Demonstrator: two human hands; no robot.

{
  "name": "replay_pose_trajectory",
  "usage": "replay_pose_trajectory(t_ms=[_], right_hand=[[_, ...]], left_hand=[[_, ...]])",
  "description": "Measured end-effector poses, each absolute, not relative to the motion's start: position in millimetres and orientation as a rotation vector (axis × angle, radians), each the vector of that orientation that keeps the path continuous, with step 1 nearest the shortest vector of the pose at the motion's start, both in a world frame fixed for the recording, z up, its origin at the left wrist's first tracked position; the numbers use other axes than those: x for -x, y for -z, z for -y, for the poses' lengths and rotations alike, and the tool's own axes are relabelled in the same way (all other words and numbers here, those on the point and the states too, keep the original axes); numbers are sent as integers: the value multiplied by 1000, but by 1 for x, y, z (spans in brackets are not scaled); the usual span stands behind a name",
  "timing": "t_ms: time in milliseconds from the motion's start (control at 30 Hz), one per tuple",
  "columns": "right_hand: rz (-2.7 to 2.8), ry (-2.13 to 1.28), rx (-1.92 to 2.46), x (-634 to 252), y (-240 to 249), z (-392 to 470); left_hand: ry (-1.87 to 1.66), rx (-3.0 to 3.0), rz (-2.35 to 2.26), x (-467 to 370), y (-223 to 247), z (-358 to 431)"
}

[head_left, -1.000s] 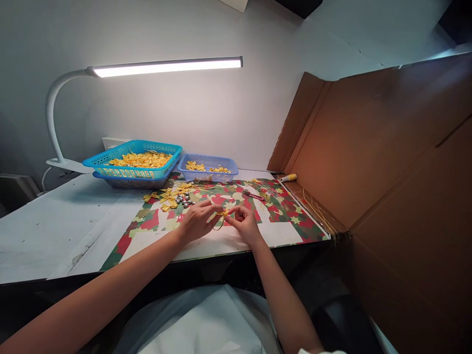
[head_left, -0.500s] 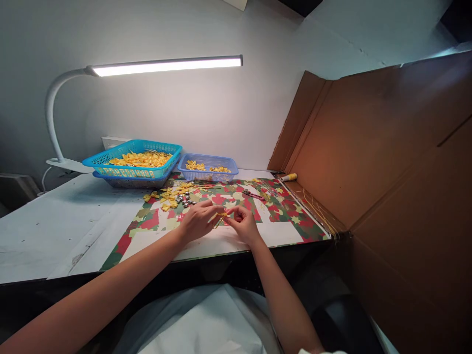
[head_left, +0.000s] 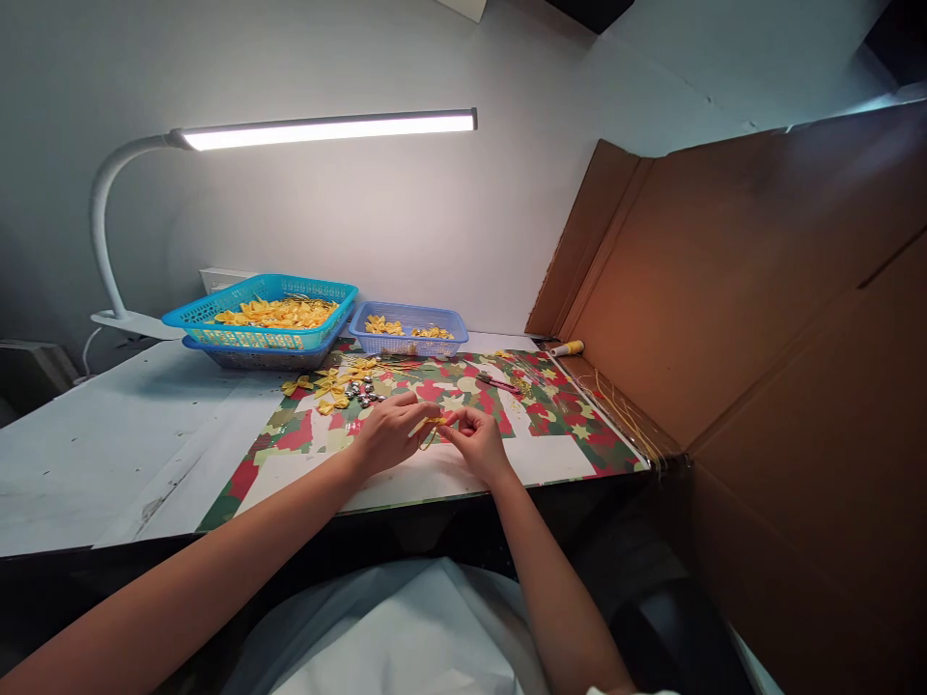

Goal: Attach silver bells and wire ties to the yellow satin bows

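Observation:
My left hand (head_left: 391,434) pinches a small yellow bow with a thin gold cord loop (head_left: 429,440) over the table's front part. From the other side, my right hand (head_left: 476,442) pinches the same bow, its thumb and forefinger together. The bow itself is mostly hidden between the fingertips. Loose yellow bows (head_left: 331,388) and several silver bells (head_left: 363,392) lie just behind my left hand on the patterned sheet (head_left: 290,425). Behind my right hand lies a pair of small scissors or snips with reddish handles (head_left: 499,383).
A turquoise basket (head_left: 253,335) of yellow bows rests on a blue one (head_left: 261,359); a smaller blue basket (head_left: 412,344) stands beside. Cardboard (head_left: 760,290) rises at right, near gold cords (head_left: 627,415) and a yellow-white roll (head_left: 567,348). A lamp (head_left: 325,128) hangs above.
The cord loop below the bow has shifted slightly and looks rounder. My right fingers have moved very little; my left hand stays in place.

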State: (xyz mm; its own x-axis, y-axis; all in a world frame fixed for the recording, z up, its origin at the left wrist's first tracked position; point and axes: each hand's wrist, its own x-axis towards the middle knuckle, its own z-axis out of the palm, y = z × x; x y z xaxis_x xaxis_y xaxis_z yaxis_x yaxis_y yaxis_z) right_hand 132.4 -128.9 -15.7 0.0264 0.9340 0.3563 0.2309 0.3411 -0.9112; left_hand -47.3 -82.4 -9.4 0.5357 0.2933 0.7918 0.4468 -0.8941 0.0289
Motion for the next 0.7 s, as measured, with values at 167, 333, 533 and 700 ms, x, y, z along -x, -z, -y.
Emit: replay_pose_trajectory(t_ms=[167,333,533,700], right_hand=[[1465,-724,1133,-132,15,131],[1472,-690,1133,-132,14,132],[1462,-654,1138,-131,13,132],[1461,-655,1148,-131,15,132]], left_hand=[[1304,2541,609,47,9,83],[1305,2515,579,47,8,84],[1304,2496,567,47,7,84],[1286,2512,587,47,8,84]])
